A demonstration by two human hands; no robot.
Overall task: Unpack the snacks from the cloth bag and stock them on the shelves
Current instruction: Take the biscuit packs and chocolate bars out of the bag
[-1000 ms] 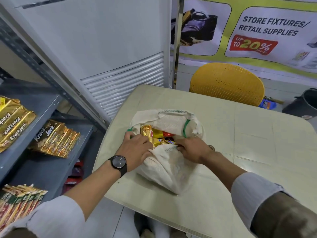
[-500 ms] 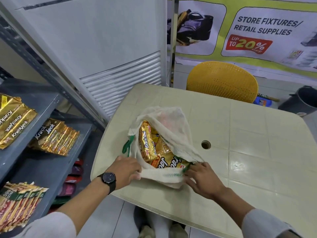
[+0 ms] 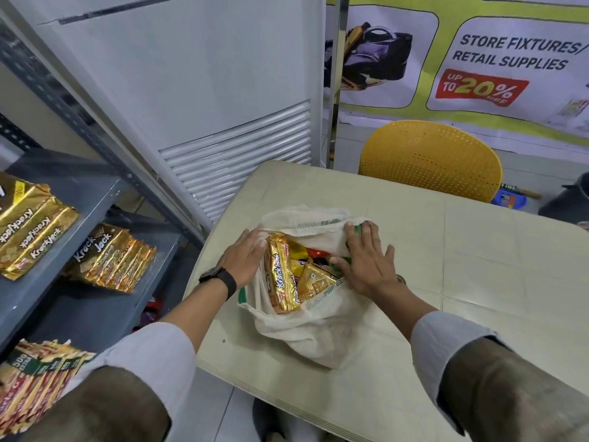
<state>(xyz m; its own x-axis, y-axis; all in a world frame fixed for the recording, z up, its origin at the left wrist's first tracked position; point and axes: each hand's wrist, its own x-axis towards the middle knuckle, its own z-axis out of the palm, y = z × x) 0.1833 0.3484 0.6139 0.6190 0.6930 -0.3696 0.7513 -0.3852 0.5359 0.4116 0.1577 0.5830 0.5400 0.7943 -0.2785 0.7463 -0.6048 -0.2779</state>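
A cream cloth bag [image 3: 314, 338] lies on the pale table [image 3: 478, 282] with its mouth spread wide. Gold Krackjack snack packs [image 3: 282, 275] show inside it, along with a red packet deeper in. My left hand [image 3: 243, 261] lies flat with straight fingers against the bag's left rim. My right hand [image 3: 366, 261] presses the right rim down, fingers spread. The grey shelves [image 3: 79, 199] at left carry more gold Krackjack packs [image 3: 28, 231] [image 3: 111, 260] and red-green packs [image 3: 35, 378] on the lowest level.
A white louvred cabinet [image 3: 223, 122] stands behind the table's left corner. A yellow chair [image 3: 430, 157] sits at the table's far side under a banner. A dark bin [image 3: 570, 199] stands at far right. The table's near edge lies close to my body.
The bag has shifted away from the table's near edge. Both hands moved from its front rim to its two sides, fingers flattened, spreading the mouth wider.
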